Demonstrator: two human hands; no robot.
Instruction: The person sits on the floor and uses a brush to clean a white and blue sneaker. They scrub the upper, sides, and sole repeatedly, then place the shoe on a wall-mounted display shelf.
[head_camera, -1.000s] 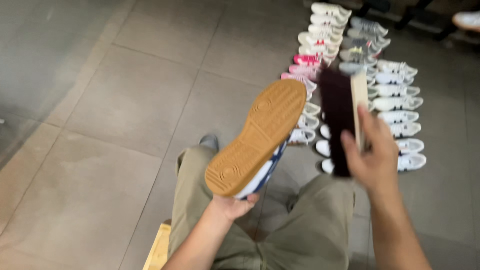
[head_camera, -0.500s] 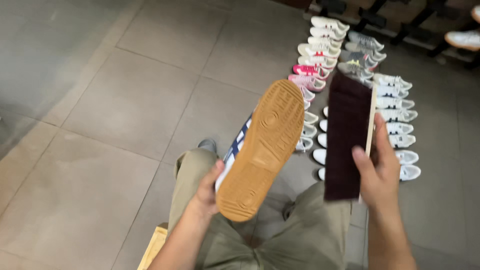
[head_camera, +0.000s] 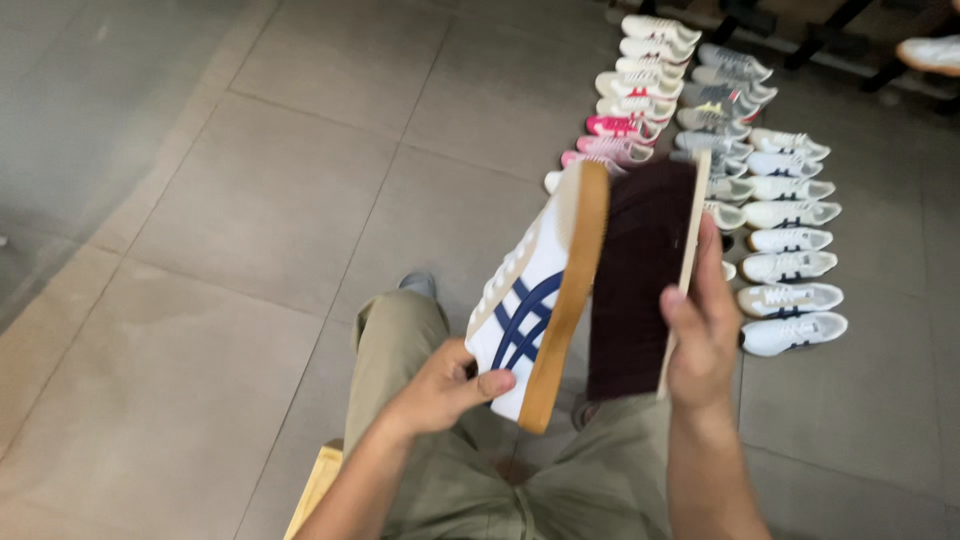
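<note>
Shoe (head_camera: 530, 300) left of brush (head_camera: 640, 280)

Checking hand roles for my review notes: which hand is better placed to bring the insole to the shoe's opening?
Probably the right hand: it grips the dark insole upright beside the white sneaker. The left hand is clamped on the sneaker's side, so it is taken up steadying it.

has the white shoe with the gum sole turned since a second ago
Yes. The white shoe in the left hand rolled: against the floor shoe rows, its striped side now shows, not the sole.
</note>
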